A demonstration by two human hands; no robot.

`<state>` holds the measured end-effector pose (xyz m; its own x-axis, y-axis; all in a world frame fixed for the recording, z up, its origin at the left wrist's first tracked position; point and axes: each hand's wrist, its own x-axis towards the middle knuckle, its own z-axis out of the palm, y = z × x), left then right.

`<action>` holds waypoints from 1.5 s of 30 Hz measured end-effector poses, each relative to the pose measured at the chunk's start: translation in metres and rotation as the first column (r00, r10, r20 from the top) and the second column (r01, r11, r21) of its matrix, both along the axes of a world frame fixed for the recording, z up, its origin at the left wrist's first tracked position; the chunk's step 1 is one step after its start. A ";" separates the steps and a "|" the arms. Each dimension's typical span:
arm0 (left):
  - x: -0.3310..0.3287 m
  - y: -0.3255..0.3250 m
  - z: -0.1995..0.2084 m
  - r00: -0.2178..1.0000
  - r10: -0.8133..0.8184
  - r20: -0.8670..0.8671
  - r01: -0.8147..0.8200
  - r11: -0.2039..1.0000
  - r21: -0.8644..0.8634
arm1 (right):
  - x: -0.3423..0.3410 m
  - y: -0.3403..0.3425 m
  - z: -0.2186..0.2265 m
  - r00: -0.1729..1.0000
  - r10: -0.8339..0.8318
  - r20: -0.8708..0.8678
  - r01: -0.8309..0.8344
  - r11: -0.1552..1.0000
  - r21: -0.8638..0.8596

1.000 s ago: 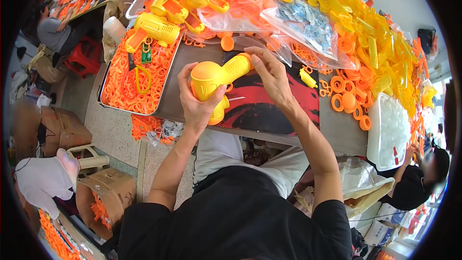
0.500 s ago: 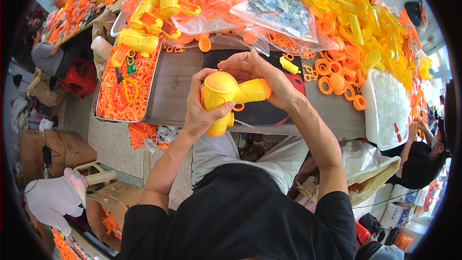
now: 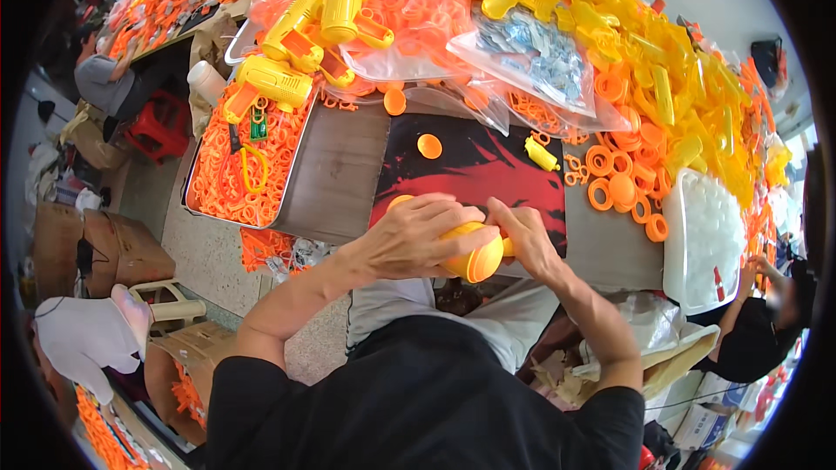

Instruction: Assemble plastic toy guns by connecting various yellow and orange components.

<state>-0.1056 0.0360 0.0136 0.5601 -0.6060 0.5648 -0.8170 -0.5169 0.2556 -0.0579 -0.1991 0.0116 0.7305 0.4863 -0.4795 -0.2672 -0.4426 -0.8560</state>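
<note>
A yellow plastic toy body shaped like a hair dryer (image 3: 475,263) is held low over the near edge of the table. My left hand (image 3: 418,235) is wrapped over its top with the fingers closed, hiding much of it. My right hand (image 3: 533,244) grips its right side with bent fingers; just what the fingertips press on is hidden. Beyond my hands, an orange round cap (image 3: 429,146) lies on the black and red mat (image 3: 488,174). A small yellow cylindrical part (image 3: 542,155) rests at the mat's right side, near orange rings (image 3: 601,193).
At left stands a tray (image 3: 292,176) of small orange parts, with yellow-handled cutters (image 3: 252,170) and yellow toy bodies (image 3: 277,80) on top. Bags of parts and a yellow heap (image 3: 679,96) line the back. A white bin (image 3: 697,270) stands right. Other people work at both sides.
The toy has been turned and brought down nearer to me. My left hand has gone from its side to over its top; my right hand has drawn back, uncovering the orange cap.
</note>
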 end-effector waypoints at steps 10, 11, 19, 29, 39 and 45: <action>-0.023 0.037 -0.034 0.427 -0.628 -0.650 -0.857 -0.052 -0.513 | 0.027 0.084 -0.011 0.633 0.079 0.770 -0.138 0.990 0.011; -0.030 0.049 -0.034 0.437 -0.605 -0.665 -0.862 -0.072 -0.501 | 0.055 0.099 -0.008 0.717 0.038 0.696 -0.129 0.989 0.079; -0.091 0.075 -0.045 0.514 -0.590 -0.622 -0.830 -0.159 -0.535 | 0.227 0.203 -0.048 -0.033 0.282 0.959 0.209 0.940 -0.269; -0.061 0.076 -0.052 0.658 -0.463 -0.594 -0.699 -0.083 -0.710 | 0.126 0.141 -0.018 0.828 -0.108 0.551 -0.114 0.928 0.354; -0.008 0.001 -0.017 0.620 -0.404 -0.672 -0.697 0.110 -0.709 | 0.033 0.054 -0.024 0.985 -0.159 -0.070 0.145 0.530 0.835; -0.014 -0.009 -0.015 0.651 -0.292 -0.700 -0.678 0.189 -0.710 | 0.021 0.030 -0.028 0.966 -0.258 0.018 0.130 0.543 0.830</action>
<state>-0.1193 0.0266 -0.0014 0.9680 0.2510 -0.0045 -0.0944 0.3805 0.9200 -0.0370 -0.1686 -0.0164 0.8761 0.4585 0.1490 -0.1236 0.5124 -0.8498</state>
